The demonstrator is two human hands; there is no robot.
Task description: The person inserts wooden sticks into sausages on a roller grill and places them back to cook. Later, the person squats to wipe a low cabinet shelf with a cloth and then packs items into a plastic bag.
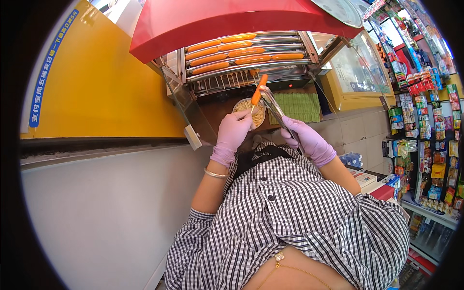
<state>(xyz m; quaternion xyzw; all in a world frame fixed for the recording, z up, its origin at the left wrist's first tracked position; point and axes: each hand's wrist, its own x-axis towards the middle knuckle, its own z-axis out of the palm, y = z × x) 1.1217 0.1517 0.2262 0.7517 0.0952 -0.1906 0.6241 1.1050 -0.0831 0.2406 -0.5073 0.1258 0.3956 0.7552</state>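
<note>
In my gloved left hand [235,131] is the lower end of a thin wooden stick [252,109], which runs up into an orange sausage [259,90]. My right hand [305,139], also in a lilac glove, grips metal tongs [277,108]. The tongs' jaws close around the sausage's middle. Below the sausage stands a round tub [237,105] of wooden sticks, partly hidden by my left hand. Several sausages [248,52] lie in rows on the metal rollers [279,63] of a roller grill. Along its front, a row of thin sticks [223,82] shows under the rollers.
The grill's red hood [232,21] overhangs the rollers. A green ribbed mat [295,108] lies right of the tub. To the left rise a yellow panel [108,83] and a pale panel [108,203]. Racks of packaged goods [417,119] line the right side.
</note>
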